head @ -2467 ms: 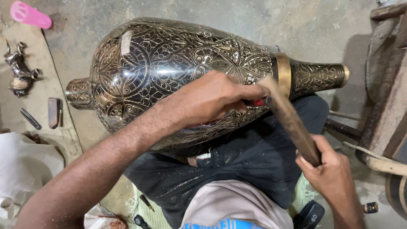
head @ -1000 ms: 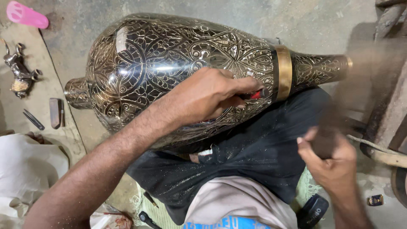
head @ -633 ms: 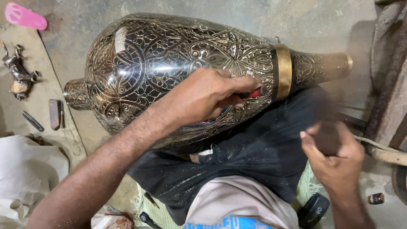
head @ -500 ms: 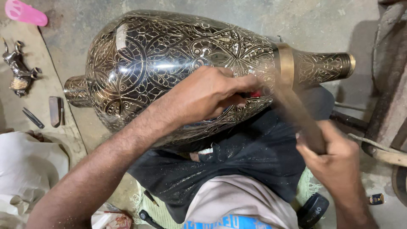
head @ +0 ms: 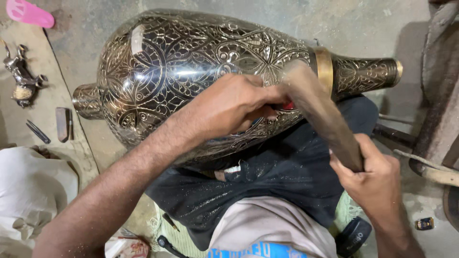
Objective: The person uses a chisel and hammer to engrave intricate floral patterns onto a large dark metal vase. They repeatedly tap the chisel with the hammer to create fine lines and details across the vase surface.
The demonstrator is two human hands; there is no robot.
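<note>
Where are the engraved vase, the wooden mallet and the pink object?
engraved vase [head: 191, 62], head view, on its wide belly.
wooden mallet [head: 325, 119], head view, mid shaft.
pink object [head: 29, 13], head view, its middle, top left.

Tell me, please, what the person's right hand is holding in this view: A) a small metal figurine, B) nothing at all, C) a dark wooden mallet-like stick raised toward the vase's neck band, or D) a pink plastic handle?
C: the right hand is closed around the lower end of a dark wooden stick, whose blurred upper end lies by the gold band of the engraved metal vase.
</note>
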